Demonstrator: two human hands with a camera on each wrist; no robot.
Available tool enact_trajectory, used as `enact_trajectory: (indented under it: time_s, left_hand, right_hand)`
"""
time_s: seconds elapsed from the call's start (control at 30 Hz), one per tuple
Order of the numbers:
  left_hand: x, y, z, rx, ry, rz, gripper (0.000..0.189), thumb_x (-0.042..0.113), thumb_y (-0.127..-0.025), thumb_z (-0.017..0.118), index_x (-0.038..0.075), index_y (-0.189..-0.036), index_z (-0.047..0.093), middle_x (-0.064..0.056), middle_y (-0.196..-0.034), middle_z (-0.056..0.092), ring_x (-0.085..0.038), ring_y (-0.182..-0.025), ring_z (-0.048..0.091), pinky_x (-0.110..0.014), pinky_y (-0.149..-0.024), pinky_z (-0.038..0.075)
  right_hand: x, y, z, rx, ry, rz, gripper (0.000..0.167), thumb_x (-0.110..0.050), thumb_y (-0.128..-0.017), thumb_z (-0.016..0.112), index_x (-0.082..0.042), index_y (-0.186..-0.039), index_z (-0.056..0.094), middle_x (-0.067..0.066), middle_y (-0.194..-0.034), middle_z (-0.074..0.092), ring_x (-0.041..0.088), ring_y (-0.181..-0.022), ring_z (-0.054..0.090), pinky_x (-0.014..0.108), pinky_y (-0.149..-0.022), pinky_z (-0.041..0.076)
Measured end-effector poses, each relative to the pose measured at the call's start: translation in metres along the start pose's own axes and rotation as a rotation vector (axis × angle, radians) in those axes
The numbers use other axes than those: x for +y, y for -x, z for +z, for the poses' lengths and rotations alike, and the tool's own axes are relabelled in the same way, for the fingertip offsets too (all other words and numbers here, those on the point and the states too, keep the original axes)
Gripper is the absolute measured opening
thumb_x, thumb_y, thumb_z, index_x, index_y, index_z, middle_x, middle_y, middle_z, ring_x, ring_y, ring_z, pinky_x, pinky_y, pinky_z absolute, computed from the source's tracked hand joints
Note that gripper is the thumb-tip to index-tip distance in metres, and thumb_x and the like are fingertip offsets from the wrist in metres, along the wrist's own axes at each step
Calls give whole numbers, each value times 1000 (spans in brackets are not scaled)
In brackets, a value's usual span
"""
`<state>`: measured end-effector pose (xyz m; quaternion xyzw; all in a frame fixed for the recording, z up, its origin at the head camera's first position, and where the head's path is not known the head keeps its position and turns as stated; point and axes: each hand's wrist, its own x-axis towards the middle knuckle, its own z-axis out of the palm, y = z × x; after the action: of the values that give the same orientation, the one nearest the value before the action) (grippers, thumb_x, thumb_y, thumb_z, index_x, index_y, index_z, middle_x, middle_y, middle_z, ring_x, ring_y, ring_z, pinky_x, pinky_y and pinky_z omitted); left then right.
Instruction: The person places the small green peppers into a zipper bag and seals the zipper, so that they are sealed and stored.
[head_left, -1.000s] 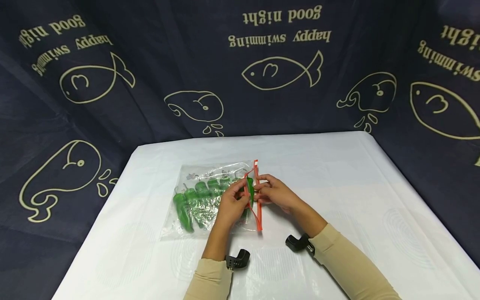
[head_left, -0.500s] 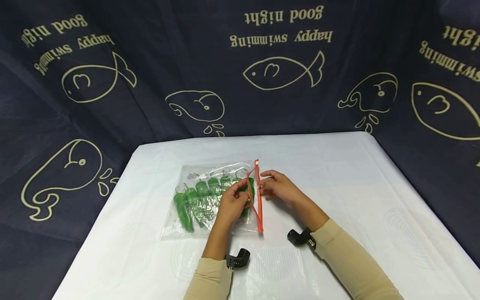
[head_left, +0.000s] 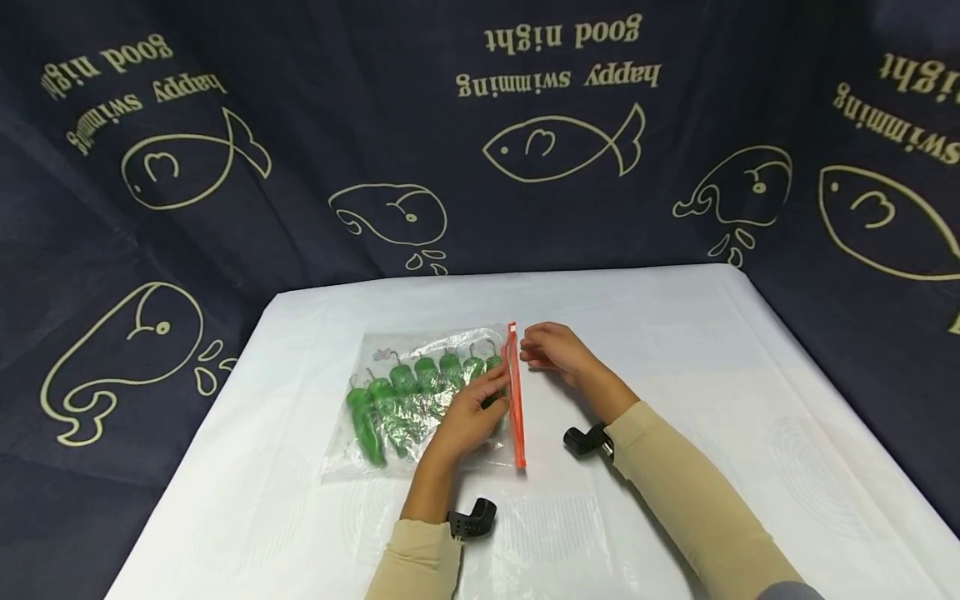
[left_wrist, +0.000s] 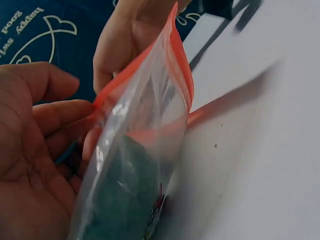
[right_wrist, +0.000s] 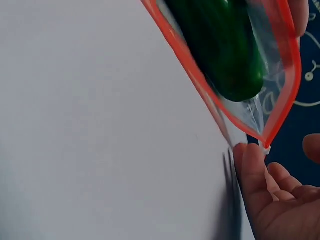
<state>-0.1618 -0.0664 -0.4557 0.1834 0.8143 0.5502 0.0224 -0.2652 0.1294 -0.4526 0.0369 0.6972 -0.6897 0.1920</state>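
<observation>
A clear zip bag (head_left: 345,454) with a red zip strip (head_left: 519,417) lies flat, its mouth toward the right. Several green peppers (head_left: 365,425) sit in it side by side, stems mostly away from me. My left hand (head_left: 468,421) lies over the bag's mouth end; in the left wrist view its fingertips (left_wrist: 90,107) touch the red edge, the thumb apart. Beside the strip's far end is my right hand (head_left: 558,350). The right wrist view shows its fingers at the white slider (right_wrist: 266,149), thumb apart. There the mouth gapes around one green pepper (right_wrist: 225,55).
A white cloth (head_left: 675,375) covers the table. Behind it hangs a dark blue curtain (head_left: 577,225) printed with fish and whales. Each wrist wears a black camera mount, such as the left one (head_left: 474,518).
The pepper at the mouth has gone inside the bag. My right hand has let go of it and moved away from me along the red strip; the strip's two edges lie closer together.
</observation>
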Motion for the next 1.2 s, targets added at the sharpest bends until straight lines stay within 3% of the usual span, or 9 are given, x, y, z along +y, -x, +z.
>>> enact_trajectory:
  time_s: [0.1, 0.37, 0.63, 0.7, 0.87, 0.93, 1.03, 1.13, 1.2]
  left_hand:
    - [4, 2, 2, -56, -52, 21, 40, 8, -94, 57, -3, -132, 61, -12, -147, 50, -32, -135, 42, -51, -113, 32]
    - [13, 6, 9, -134, -212, 19, 41, 15, -94, 58, -5, -129, 63, -16, -137, 58, -31, -121, 48, -47, -104, 42]
    - [17, 5, 17, -96, -388, 88, 39, 12, -92, 61, -6, -125, 65, -17, -128, 64, -32, -109, 52, -43, -95, 45]
    - [18, 3, 16, -91, -377, 76, 39, 12, -93, 61, -5, -127, 64, -15, -126, 65, -29, -105, 54, -41, -93, 47]
    - [30, -3, 0, -150, -212, -17, 44, 16, -95, 58, -1, -136, 59, -14, -119, 66, -22, -97, 60, -37, -81, 52]
    - [41, -8, -11, -165, -202, -58, 45, 19, -96, 57, 3, -138, 58, -13, -123, 64, -23, -100, 61, -38, -81, 53]
    - [59, -24, -29, -161, -272, -82, 45, 22, -96, 57, 6, -139, 58, -12, -135, 60, -28, -114, 60, -44, -91, 52]
    - [71, -49, -45, -155, -368, -113, 44, 23, -97, 57, 7, -138, 59, -11, -138, 58, -31, -122, 56, -47, -99, 48]
    - [70, -70, -52, -158, -422, -138, 43, 22, -97, 57, 7, -137, 60, -12, -137, 59, -32, -123, 55, -46, -99, 48]
  right_hand:
    - [1, -8, 1, -22, -45, 35, 46, -16, -102, 49, 10, -139, 44, 18, -112, 62, 18, -86, 67, 31, -79, 59]
    - [1, -21, 8, 10, -65, 65, 37, -16, -100, 54, 10, -126, 57, 4, -83, 65, 12, -68, 64, 24, -66, 59]
    - [2, -29, 15, 71, -20, 70, 29, -15, -98, 60, 8, -116, 61, 3, -75, 64, 9, -62, 61, 20, -59, 57]
    - [2, -30, 15, 88, -21, 78, 24, -13, -98, 60, 6, -114, 61, 3, -76, 64, 8, -63, 62, 20, -60, 57]
    - [6, -31, 10, 122, -33, 66, 17, -9, -97, 61, 3, -110, 61, 2, -78, 63, 8, -64, 61, 19, -60, 57]
    - [7, -31, 10, 124, -32, 47, 17, -9, -98, 60, 3, -109, 61, 3, -78, 63, 8, -65, 61, 19, -60, 57]
    - [9, -30, 10, 121, -20, 19, 18, -10, -99, 59, 2, -112, 60, 3, -81, 63, 9, -66, 61, 20, -60, 56]
    - [11, -29, 11, 112, -12, 6, 20, -11, -99, 59, 1, -115, 59, 3, -83, 63, 10, -68, 62, 21, -61, 57]
    - [11, -29, 12, 106, -11, 3, 21, -11, -99, 59, 0, -116, 59, 3, -84, 63, 10, -69, 62, 22, -62, 57]
